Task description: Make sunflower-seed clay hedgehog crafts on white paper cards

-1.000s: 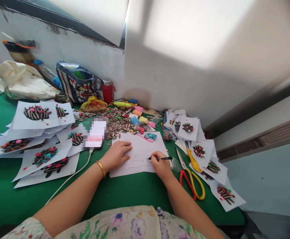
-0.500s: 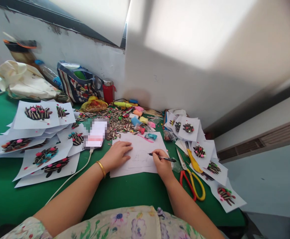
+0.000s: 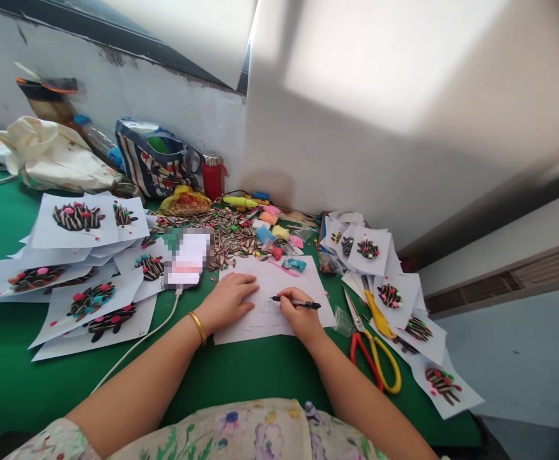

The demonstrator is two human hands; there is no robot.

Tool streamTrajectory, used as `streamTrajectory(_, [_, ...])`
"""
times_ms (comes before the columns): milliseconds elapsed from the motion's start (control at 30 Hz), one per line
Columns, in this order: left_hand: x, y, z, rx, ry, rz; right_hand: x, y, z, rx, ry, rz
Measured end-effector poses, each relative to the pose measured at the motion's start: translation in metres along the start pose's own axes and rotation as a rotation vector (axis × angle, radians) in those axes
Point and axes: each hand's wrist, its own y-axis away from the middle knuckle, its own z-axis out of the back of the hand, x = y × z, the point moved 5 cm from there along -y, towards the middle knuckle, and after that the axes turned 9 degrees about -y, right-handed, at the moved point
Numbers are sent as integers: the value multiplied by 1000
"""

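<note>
On the counter (image 3: 255, 370), drawing on the paper (image 3: 274, 282) seems under way.
The right hand (image 3: 303, 317) pinches the pen (image 3: 308, 305); the left hand (image 3: 229, 299), fingers (image 3: 241, 280) extended, holds nothing. Next stroke probably needs the paper steady.

Left arm (image 3: 140, 380): one, reaching forward and inward, as I view it from afar. Left wrist (image 3: 206, 321): one, nearly straight. Left hand (image 3: 229, 299): one, palm down, fingers extended, thumb spread apart. Right arm (image 3: 356, 390): one, I note, angled forward and inward. Right hand (image 3: 302, 316): one, thumb and fingers bent into a closed pinch. Hands: near, apart.
</note>
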Motion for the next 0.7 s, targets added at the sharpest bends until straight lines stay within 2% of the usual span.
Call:
streamTrajectory(400, [2,0,-2,-3,-11,4,5,3,-4,18,70,59])
streamTrajectory(700, [1,0,-2,-7,-28,-3,2,3,-2,-9,41,53])
